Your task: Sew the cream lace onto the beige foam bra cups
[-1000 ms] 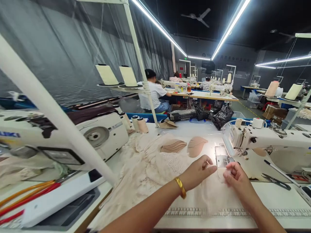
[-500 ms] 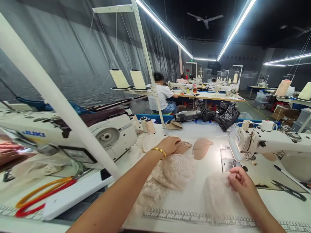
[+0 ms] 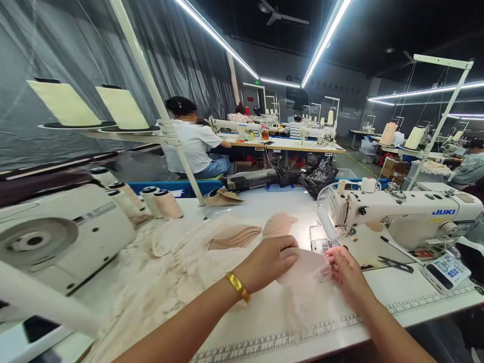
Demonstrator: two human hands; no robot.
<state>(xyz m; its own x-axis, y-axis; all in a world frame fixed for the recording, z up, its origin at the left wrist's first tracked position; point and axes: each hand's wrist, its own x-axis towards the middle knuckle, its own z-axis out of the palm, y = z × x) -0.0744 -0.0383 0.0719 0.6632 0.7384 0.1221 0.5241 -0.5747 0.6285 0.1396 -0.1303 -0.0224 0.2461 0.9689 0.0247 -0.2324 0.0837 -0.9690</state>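
My left hand [image 3: 269, 264], with a gold bracelet at its wrist, pinches the left edge of a pale pink fabric piece [image 3: 305, 267] between thumb and fingers. My right hand [image 3: 343, 269] pinches the same piece at its right edge, so it spans both hands above the table front. Sheer pale fabric [image 3: 302, 305] hangs below it. Just beyond my hands is the lit needle plate [image 3: 318, 245] of a white sewing machine [image 3: 397, 204]. Farther back lie a leaf-shaped piece with dark curved lines [image 3: 234, 238] and a plain-edged pink piece [image 3: 280, 224].
Cream lace fabric [image 3: 159, 282] is heaped at left, beside a second machine [image 3: 94, 237] and thread cones [image 3: 168, 204]. Black snips [image 3: 395, 264] lie right of my hand. A measuring tape strip [image 3: 257, 348] runs along the front edge. A person [image 3: 192, 146] sits beyond.
My left hand has come from the leaf-shaped piece toward my right hand and now grips the pink fabric. The view has turned right, shifting the scene left. My right hand stays near the needle.
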